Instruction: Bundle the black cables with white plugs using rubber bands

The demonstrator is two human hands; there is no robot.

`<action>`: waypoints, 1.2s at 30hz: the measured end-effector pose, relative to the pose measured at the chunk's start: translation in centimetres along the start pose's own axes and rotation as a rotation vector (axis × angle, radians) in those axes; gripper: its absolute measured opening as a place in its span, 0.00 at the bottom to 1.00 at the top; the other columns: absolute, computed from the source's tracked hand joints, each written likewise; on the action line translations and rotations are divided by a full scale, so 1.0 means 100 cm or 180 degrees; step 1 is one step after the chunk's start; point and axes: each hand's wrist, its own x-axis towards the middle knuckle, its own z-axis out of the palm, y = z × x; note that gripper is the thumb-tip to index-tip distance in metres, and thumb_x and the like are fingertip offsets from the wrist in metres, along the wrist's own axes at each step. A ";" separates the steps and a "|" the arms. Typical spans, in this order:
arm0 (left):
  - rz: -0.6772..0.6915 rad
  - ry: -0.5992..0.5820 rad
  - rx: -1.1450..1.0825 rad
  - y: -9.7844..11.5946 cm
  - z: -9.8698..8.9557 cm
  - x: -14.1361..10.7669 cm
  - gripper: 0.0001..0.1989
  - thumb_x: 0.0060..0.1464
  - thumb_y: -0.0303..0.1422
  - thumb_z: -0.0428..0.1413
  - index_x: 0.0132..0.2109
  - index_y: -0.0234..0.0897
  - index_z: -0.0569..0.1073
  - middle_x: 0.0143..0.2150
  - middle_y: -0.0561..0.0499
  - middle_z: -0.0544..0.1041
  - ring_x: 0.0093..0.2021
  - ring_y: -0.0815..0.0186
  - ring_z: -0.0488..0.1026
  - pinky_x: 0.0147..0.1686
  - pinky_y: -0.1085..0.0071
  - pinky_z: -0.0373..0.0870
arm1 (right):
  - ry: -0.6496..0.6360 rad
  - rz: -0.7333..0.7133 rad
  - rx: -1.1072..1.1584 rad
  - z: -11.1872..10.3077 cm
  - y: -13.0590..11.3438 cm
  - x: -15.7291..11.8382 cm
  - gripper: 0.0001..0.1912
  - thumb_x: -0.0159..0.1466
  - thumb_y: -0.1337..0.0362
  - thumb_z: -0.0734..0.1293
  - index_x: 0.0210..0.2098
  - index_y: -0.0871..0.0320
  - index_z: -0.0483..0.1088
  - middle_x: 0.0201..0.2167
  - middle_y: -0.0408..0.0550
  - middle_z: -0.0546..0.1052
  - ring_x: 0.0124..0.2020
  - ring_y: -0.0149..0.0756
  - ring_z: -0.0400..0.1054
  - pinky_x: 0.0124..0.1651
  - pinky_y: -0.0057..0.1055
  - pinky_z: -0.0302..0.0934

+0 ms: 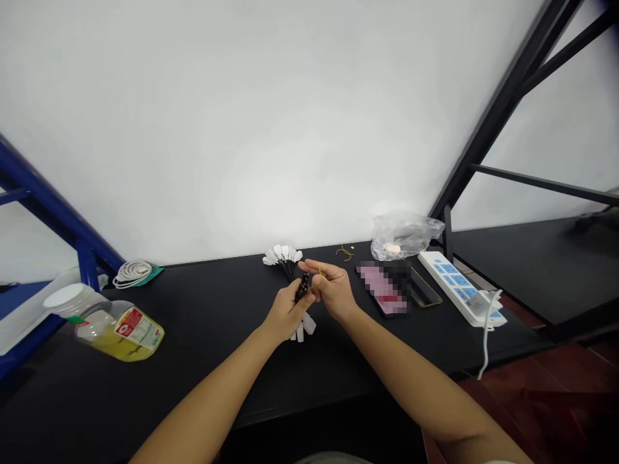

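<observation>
Bare forearms [207, 393] angled in, left hand [285, 312] clamped on black white-ended bundle [302, 287], right hand [337, 291] beside it, fingers apart, yellow band [319, 269] looped there.

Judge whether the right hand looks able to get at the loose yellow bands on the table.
Probably yes: the yellow bands lie on the table just beyond the right hand, with nothing seen standing between, though another yellow band already at its fingers might hamper picking up.

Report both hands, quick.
Left hand: closed around the black bundle.
Right hand: partly open, yellow band across its fingers.
</observation>
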 end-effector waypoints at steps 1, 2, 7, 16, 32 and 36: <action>0.0084 -0.0093 -0.0030 0.000 0.000 0.000 0.29 0.57 0.60 0.53 0.35 0.35 0.74 0.29 0.49 0.72 0.27 0.67 0.64 0.28 0.72 0.61 | -0.0140 -0.0059 0.0040 -0.001 -0.001 -0.001 0.28 0.50 0.48 0.78 0.45 0.56 0.80 0.47 0.58 0.82 0.16 0.22 0.57 0.18 0.27 0.56; 0.0147 -0.0150 -0.0055 0.001 -0.001 0.000 0.31 0.57 0.61 0.50 0.35 0.35 0.74 0.29 0.49 0.72 0.27 0.67 0.64 0.28 0.72 0.61 | -0.0274 -0.0104 0.0076 -0.003 -0.002 -0.001 0.30 0.48 0.46 0.79 0.45 0.56 0.80 0.46 0.57 0.82 0.16 0.23 0.59 0.19 0.28 0.58; 0.0054 -0.0187 0.0115 0.005 -0.001 0.000 0.29 0.60 0.58 0.49 0.37 0.35 0.75 0.26 0.50 0.70 0.26 0.67 0.62 0.27 0.73 0.60 | -0.0597 -0.0219 -0.0097 -0.009 -0.011 -0.003 0.35 0.42 0.48 0.83 0.47 0.55 0.80 0.45 0.55 0.82 0.27 0.33 0.71 0.29 0.32 0.67; -0.0039 -0.0373 -0.0049 0.011 -0.002 0.003 0.12 0.59 0.37 0.55 0.42 0.35 0.78 0.29 0.47 0.74 0.32 0.62 0.69 0.35 0.69 0.69 | -0.0635 -0.0600 -0.1784 -0.012 -0.028 -0.005 0.27 0.50 0.56 0.80 0.48 0.56 0.76 0.35 0.46 0.81 0.26 0.29 0.65 0.29 0.28 0.62; -0.0434 -0.0192 -0.0991 -0.010 -0.003 0.007 0.29 0.55 0.56 0.57 0.48 0.33 0.72 0.22 0.59 0.63 0.18 0.75 0.55 0.19 0.76 0.53 | -0.0992 -0.1164 -0.3148 -0.013 -0.024 -0.009 0.25 0.63 0.60 0.69 0.58 0.55 0.66 0.35 0.47 0.79 0.28 0.34 0.73 0.33 0.28 0.61; -0.0577 0.0059 -0.0945 -0.009 -0.001 0.008 0.26 0.55 0.55 0.58 0.37 0.33 0.72 0.18 0.59 0.61 0.18 0.74 0.56 0.19 0.76 0.54 | -0.0974 -0.0769 -0.2855 -0.009 -0.022 -0.010 0.31 0.63 0.64 0.68 0.64 0.55 0.59 0.25 0.37 0.74 0.22 0.30 0.68 0.31 0.26 0.59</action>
